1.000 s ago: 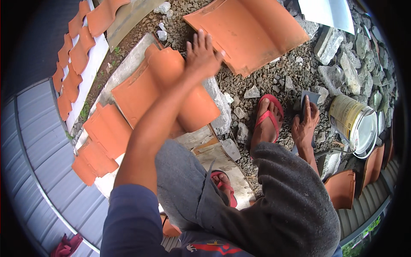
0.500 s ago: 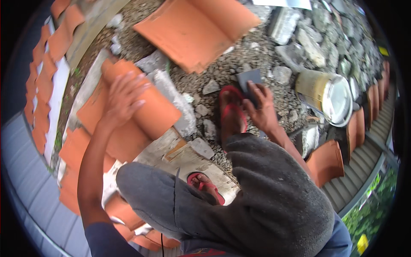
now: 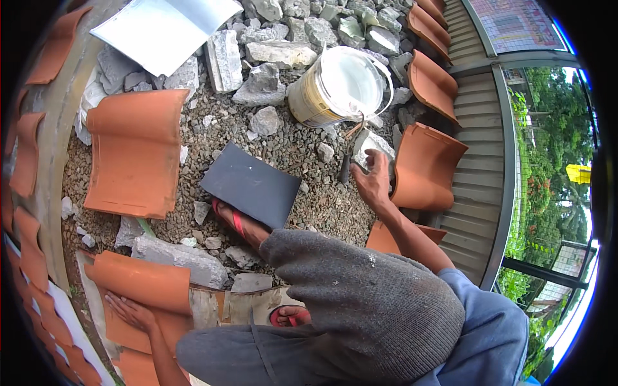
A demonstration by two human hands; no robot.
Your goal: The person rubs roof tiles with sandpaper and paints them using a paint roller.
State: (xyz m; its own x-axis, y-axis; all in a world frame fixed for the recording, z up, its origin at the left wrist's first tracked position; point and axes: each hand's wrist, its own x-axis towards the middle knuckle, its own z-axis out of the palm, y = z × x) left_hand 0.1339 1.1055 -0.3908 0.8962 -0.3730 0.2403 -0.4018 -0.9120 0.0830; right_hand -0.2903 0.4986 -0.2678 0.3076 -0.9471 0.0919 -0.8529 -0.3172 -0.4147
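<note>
My left hand (image 3: 132, 313) rests flat, fingers stretched, on an orange clay roof tile (image 3: 138, 273) at the lower left. My right hand (image 3: 374, 178) is on the right with its fingers apart and nothing in them. Just left of its fingertips stands the dark handle of a tool (image 3: 345, 170); its working end cannot be made out against the rubble. A thin black rectangular sheet (image 3: 252, 184) lies over the gravel and partly across my foot in a red flip-flop. Near the right hand is a whitish broken chunk (image 3: 373, 149).
A plastic bucket with a whitish inside (image 3: 351, 83) stands beyond my right hand. Broken concrete (image 3: 280, 55) is heaped at the back. A loose tile (image 3: 135, 154) and a pale sheet (image 3: 164, 32) lie at the left. More tiles (image 3: 425, 167) line the corrugated roof edge (image 3: 479, 161).
The view has turned toward the right. My right hand has let go of the black sheet and moved right, near the dark tool handle. My left hand stays on the tile.
</note>
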